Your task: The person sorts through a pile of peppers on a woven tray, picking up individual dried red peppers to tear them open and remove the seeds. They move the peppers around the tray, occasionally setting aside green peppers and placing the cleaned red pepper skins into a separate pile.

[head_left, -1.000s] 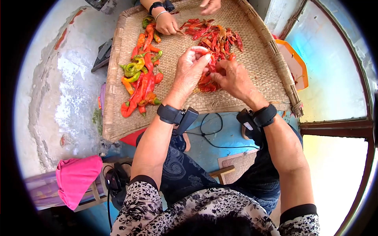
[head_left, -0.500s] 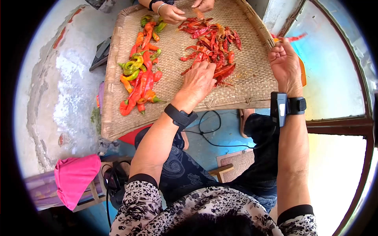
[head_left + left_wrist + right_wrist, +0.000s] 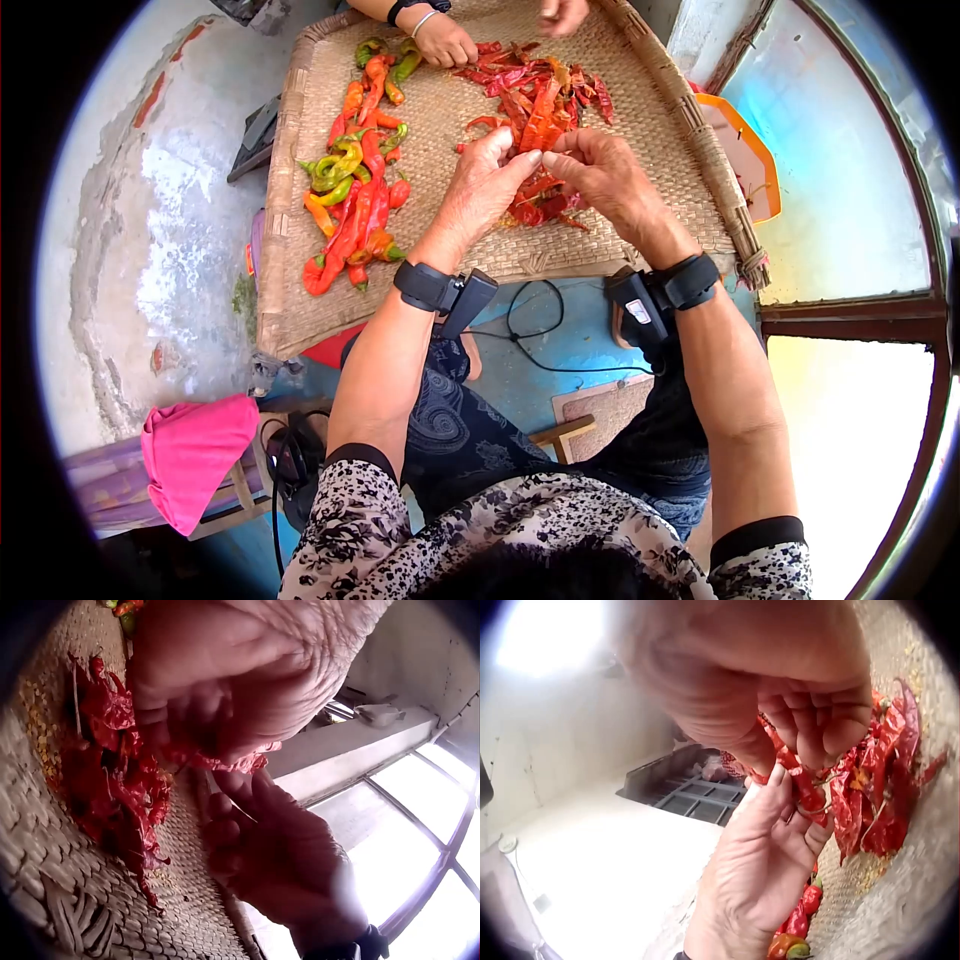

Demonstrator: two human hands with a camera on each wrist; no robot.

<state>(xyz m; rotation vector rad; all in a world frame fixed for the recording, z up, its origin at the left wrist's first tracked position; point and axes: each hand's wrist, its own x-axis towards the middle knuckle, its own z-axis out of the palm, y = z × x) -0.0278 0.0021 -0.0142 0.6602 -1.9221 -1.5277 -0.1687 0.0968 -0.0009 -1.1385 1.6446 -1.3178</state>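
Observation:
Over a woven tray (image 3: 660, 215), both hands meet at a dried red chili (image 3: 540, 118). My left hand (image 3: 482, 190) pinches it from the left, thumb bent toward the fingers. From the other side my right hand (image 3: 620, 190) pinches the same chili, the two thumb tips close together. In the right wrist view the chili (image 3: 804, 787) looks wrinkled, with a thin stalk, and the fingers partly hide it. Directly below the hands lies a pile of dried red chilies (image 3: 112, 772); loose seeds (image 3: 37, 727) are scattered beside it.
Fresh red, orange and green peppers (image 3: 350, 215) lie along the tray's left side. Another person's hand (image 3: 445, 40) reaches in at the far edge. An orange-rimmed container (image 3: 745, 150) stands right of the tray, beside the window (image 3: 850, 200).
My right hand, out past the tray's right rim with a red chili half a second ago, is back beside the left. The left rose from the pile; both now hold a chili.

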